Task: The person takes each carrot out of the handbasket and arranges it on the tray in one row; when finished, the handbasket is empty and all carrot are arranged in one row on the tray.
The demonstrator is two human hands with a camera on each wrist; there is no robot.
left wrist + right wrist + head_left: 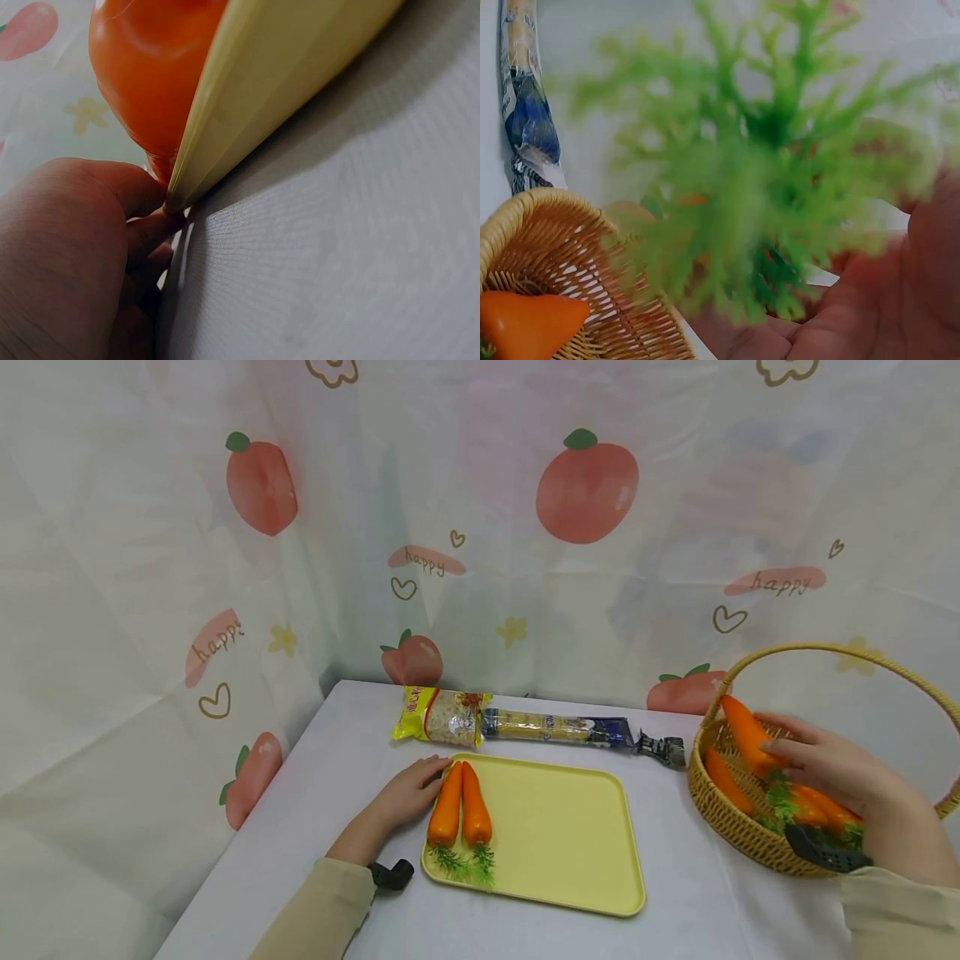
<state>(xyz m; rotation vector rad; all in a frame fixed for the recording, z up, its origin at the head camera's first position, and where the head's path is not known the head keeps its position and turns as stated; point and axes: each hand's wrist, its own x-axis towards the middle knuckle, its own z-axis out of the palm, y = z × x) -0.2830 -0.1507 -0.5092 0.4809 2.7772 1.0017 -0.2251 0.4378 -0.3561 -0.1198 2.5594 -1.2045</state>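
Note:
My left hand (408,791) is at the left edge of a yellow tray (558,835); in the left wrist view its thumb and a finger pinch the rim (217,120). Two toy carrots lie side by side on the tray's left part, a left carrot (446,810) and a right carrot (476,810), green tops toward me. Over a wicker basket (738,835), my right hand (832,764) holds another carrot (746,735), tip up. Its leafy top (757,172) fills much of the right wrist view and hides parts of the fingers. More carrots (727,783) lie in the basket.
Behind the tray lie a yellow bag of food (442,716) and a long blue-ended packet (558,728). Beside the basket is a small black wrapper (660,748). The basket's tall handle (825,647) arches above it. A printed curtain (480,602) stands behind the white table.

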